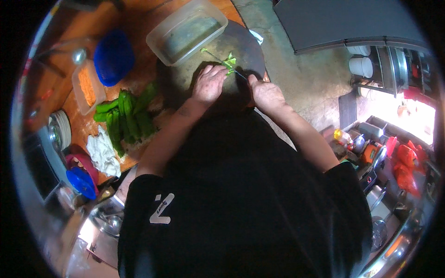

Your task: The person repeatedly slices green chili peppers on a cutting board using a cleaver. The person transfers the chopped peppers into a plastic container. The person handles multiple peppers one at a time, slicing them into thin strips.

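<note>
My right hand (267,92) is closed around the handle of a kitchen knife (240,74). Its blade is seen almost edge-on and points up and to the left over a round chopping board (243,38). Light-green cut vegetable pieces (229,62) lie along the blade, with a small bit by its far end. My left hand (209,85) rests on the board just left of the blade, fingertips beside the green pieces; whether it grips one cannot be made out. A translucent plastic container (158,44) stands at the board's far left edge, overlapping it.
Left of the board, long green vegetables (128,111) are piled on the wooden table (69,21). Around them are a blue plastic basket (114,57), a tub of orange shreds (85,87), a white cloth (102,151) and stacked plates (63,130). Cluttered shelving (379,146) stands at right.
</note>
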A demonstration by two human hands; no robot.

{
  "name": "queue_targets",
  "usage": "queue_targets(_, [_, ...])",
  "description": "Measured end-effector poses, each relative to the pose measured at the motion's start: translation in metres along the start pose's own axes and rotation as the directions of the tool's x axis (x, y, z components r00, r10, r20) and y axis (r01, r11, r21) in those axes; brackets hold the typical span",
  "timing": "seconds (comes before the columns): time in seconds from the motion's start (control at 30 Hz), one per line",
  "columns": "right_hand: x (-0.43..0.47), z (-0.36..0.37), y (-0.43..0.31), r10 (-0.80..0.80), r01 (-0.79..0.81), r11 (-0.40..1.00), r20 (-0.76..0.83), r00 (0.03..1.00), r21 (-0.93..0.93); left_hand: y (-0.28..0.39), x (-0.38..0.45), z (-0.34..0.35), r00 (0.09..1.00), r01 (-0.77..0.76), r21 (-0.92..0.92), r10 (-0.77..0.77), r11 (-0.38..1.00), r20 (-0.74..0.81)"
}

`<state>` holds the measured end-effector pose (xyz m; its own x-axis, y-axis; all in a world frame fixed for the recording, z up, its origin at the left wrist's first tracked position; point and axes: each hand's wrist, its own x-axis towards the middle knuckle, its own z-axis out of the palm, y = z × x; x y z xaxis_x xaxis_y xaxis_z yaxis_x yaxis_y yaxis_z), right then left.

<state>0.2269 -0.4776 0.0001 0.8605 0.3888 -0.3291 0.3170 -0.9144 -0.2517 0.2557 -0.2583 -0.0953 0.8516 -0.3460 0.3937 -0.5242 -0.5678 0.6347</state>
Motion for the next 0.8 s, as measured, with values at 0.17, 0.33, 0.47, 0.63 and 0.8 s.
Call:
queue_targets(0.17, [0.001, 0.006, 0.002, 0.094, -0.088, 0.995, 0.118, 0.989, -0.054, -0.001, -0.002, 0.000, 1.000, 0.007, 0.005, -0.006, 1.000, -0.027])
queue_targets(0.33, [0.006, 0.000, -0.002, 0.081, -0.079, 0.997, 0.137, 0.987, -0.021, 0.000, -0.002, 0.000, 0.999, 0.034, -0.030, -0.035, 0.999, -0.029])
queue_targets(0.47, [0.006, 0.005, -0.002, 0.086, -0.080, 0.996, 0.125, 0.988, -0.048, -0.001, -0.004, 0.000, 0.997, 0.022, -0.041, -0.025, 0.999, -0.073])
queue_targets(0.63, [0.008, 0.014, 0.003, 0.045, -0.037, 0.997, 0.134, 0.990, -0.062, -0.001, -0.006, -0.001, 0.998, 0.034, -0.015, -0.034, 0.999, -0.048])
queue_targets(0.8, [0.008, 0.016, 0.005, -0.043, 0.045, 0.997, 0.038, 0.998, -0.056, 0.000, -0.009, 0.000, 0.995, 0.056, -0.028, -0.058, 0.998, -0.077])
